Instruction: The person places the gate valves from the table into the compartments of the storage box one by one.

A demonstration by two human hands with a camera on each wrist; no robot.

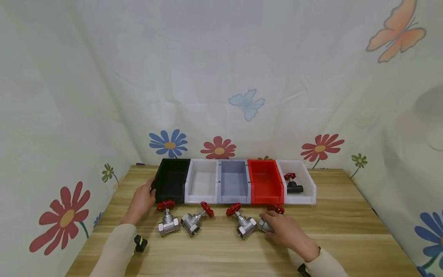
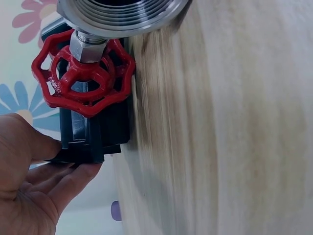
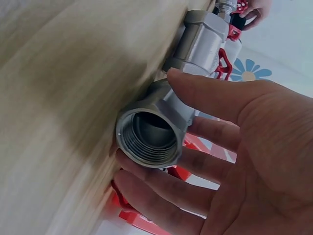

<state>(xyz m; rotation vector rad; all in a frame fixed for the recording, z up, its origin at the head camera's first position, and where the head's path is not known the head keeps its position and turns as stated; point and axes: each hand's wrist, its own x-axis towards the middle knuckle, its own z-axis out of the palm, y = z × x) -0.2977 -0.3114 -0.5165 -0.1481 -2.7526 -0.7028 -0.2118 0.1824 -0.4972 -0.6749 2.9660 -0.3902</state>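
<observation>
My left hand (image 1: 142,198) grips the left side wall of a black bin (image 1: 171,180), thumb on one face and fingers on the other. My right hand (image 1: 286,229) is around a silver gate valve (image 3: 168,110) with a red handwheel (image 1: 276,209). In the right wrist view the thumb lies against the valve body and the fingers curl behind it; its threaded opening faces the camera. Three similar valves lie on the table: one (image 1: 168,224) in front of the black bin, another (image 1: 191,223) beside it, and a third (image 1: 245,226) close to the held one.
Right of the black bin, in one row, stand a white bin (image 1: 202,179), a grey bin (image 1: 234,179), a red bin (image 1: 265,180) and another white bin (image 1: 306,177). This last bin holds a black valve (image 1: 294,187) with a red wheel. A patterned curtain (image 1: 221,77) hangs behind the wooden table (image 1: 207,254).
</observation>
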